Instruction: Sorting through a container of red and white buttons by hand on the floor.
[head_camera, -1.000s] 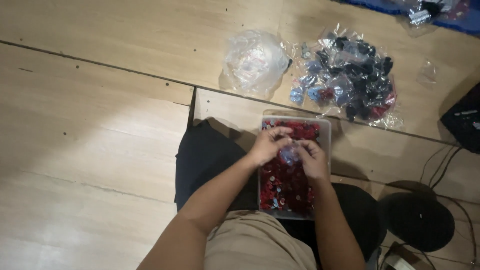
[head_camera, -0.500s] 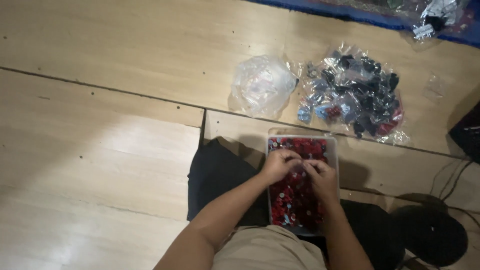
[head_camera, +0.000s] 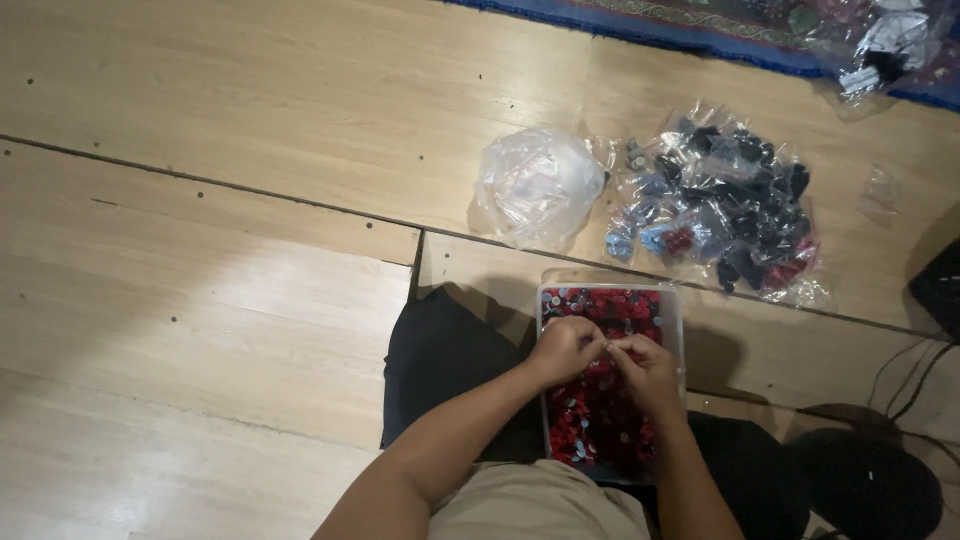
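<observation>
A clear rectangular tray (head_camera: 674, 318) full of small red and pale blue pieces rests on my lap. Both hands hover over its middle. My left hand (head_camera: 562, 348) and my right hand (head_camera: 645, 368) meet fingertip to fingertip, pinching something tiny between them. What they pinch is too small to make out. My forearms reach in from the bottom edge of the head view.
On the wooden floor beyond the tray lie a crumpled clear plastic bag (head_camera: 535, 186) and a heap of small bags with dark, blue and red pieces (head_camera: 722, 207). A blue rug edge (head_camera: 700, 30) runs along the top. Dark cables (head_camera: 905, 380) lie at right.
The view has shifted, so the tray and bags sit lower and further right. My hands stay together over the tray, fingers working closely.
</observation>
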